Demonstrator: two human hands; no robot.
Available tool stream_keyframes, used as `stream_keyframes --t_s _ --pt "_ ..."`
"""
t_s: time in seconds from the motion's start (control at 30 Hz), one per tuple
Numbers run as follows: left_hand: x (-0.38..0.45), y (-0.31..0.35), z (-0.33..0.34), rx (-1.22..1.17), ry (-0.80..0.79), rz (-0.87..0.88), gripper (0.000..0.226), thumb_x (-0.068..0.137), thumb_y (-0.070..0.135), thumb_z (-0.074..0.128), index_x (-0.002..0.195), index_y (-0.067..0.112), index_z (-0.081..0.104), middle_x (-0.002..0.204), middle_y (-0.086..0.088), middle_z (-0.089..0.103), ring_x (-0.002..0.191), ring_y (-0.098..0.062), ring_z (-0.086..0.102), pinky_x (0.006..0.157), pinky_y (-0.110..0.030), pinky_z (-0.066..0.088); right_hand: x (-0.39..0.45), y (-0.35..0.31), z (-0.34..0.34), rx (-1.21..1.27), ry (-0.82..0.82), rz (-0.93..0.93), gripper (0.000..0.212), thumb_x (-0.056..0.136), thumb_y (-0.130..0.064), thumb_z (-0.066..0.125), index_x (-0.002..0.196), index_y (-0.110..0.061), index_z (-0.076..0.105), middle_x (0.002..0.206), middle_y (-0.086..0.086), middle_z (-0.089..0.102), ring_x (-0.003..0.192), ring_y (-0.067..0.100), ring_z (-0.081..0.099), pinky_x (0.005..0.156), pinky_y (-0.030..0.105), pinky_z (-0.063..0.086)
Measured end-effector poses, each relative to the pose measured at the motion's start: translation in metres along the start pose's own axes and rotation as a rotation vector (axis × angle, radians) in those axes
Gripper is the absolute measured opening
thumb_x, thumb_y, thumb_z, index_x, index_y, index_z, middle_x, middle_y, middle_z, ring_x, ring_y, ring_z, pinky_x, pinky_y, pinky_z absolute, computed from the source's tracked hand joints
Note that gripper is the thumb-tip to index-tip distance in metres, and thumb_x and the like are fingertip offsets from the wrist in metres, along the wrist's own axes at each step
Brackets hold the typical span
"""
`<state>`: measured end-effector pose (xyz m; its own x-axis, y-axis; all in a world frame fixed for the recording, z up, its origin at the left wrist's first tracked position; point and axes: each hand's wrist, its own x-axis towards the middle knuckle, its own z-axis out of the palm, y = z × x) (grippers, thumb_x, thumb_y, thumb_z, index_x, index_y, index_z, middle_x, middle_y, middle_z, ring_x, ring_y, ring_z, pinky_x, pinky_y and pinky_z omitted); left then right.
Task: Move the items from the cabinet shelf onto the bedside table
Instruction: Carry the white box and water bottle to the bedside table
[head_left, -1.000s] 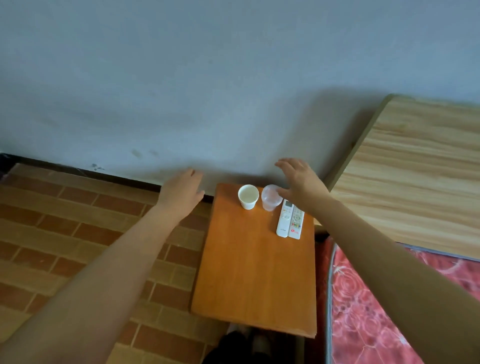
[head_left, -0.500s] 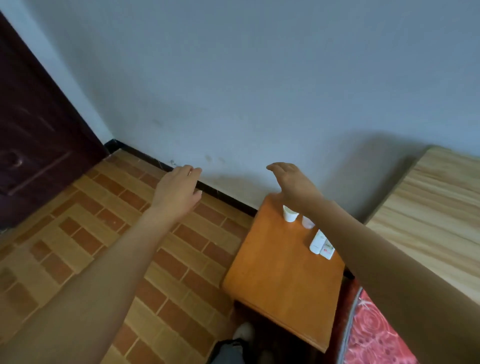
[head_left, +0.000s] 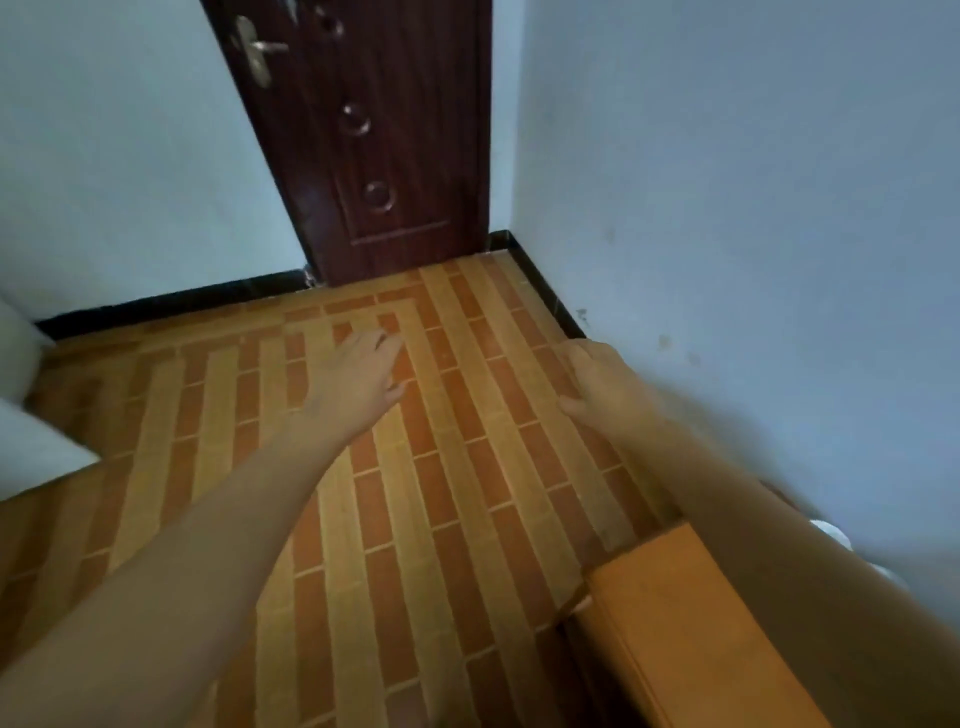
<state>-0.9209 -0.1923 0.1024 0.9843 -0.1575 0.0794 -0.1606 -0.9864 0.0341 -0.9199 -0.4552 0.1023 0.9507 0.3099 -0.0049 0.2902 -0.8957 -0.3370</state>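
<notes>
Both hands hang over the brick floor (head_left: 415, 519) and carry nothing. The left hand (head_left: 358, 382) is spread loosely, fingers relaxed and pointing toward the door (head_left: 374, 145). The right hand (head_left: 602, 384) is also empty, fingers loosely bent and blurred; nothing is pinched in either.

The step in hand looks like the walk to the cabinet for the next item. No cabinet or shelf shows in this view, so the first need is to find it, likely by facing further left, where a pale edge (head_left: 21, 364) of something enters the picture; what it is cannot be told. To do this well, keep both hands free and low, choose one item per hand, and grip each squarely before lifting it off the shelf. Carry any cup upright and steady.

The surface (head_left: 691, 639) sits at the lower right, against the wall (head_left: 753, 208), largely under the right forearm. It is orange-brown wood with a flat top and a thick front edge. A small white rounded thing (head_left: 831, 532) peeks out past the forearm near its far end, too hidden to name. When returning, set new items on a bare part of the wood, well apart from whatever already stands at the wall end.
</notes>
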Motion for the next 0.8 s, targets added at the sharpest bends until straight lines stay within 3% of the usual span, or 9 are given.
stream_keyframes --t_s 0.13,0.3,0.4,0.57,0.8 --pt "-0.044 -0.072 -0.007 0.018 0.004 -0.244 0.058 0.087 0.031 0.058 0.138 0.013 0.035 0.138 -0.010 0.043 0.122 -0.026 0.045 0.094 -0.037 0.043 0.037 -0.071 0.031 0.083 -0.014 -0.113 0.060 0.083 -0.025 0.065 0.135 -0.013 0.038 0.136 0.005 0.044 0.128 0.021 0.039 0.107 0.035 0.033" --pt "-0.101 -0.152 -0.012 0.014 -0.014 -0.470 0.062 0.088 0.034 0.056 0.141 0.015 0.029 0.141 -0.009 0.038 0.128 -0.027 0.038 0.099 -0.039 0.041 0.069 -0.152 0.069 0.059 -0.092 -0.226 0.066 0.084 -0.030 0.063 0.140 -0.018 0.030 0.145 0.003 0.035 0.135 0.018 0.033 0.109 0.039 0.034" --pt "-0.135 -0.184 -0.015 -0.013 0.003 -0.588 0.063 0.088 0.033 0.056 0.141 0.013 0.029 0.142 -0.010 0.038 0.129 -0.027 0.036 0.099 -0.039 0.040 0.082 -0.194 0.084 0.079 -0.137 -0.339 0.065 0.086 -0.027 0.062 0.140 -0.016 0.029 0.145 0.004 0.034 0.135 0.018 0.031 0.108 0.032 0.029" --pt "-0.183 -0.211 -0.015 -0.019 0.009 -0.767 0.060 0.088 0.032 0.056 0.139 0.011 0.032 0.138 -0.010 0.042 0.127 -0.028 0.039 0.095 -0.040 0.043 0.097 -0.245 0.105 0.050 -0.205 -0.528 0.061 0.088 -0.025 0.059 0.140 -0.012 0.030 0.145 0.007 0.034 0.135 0.020 0.029 0.108 0.027 0.024" --pt "-0.216 -0.209 -0.008 0.021 -0.038 -0.884 0.063 0.090 0.035 0.054 0.143 0.013 0.026 0.143 -0.008 0.038 0.131 -0.025 0.036 0.101 -0.035 0.038 0.112 -0.273 0.125 0.014 -0.300 -0.660 0.061 0.087 -0.028 0.058 0.139 -0.010 0.031 0.144 0.009 0.035 0.134 0.023 0.031 0.108 0.033 0.028"
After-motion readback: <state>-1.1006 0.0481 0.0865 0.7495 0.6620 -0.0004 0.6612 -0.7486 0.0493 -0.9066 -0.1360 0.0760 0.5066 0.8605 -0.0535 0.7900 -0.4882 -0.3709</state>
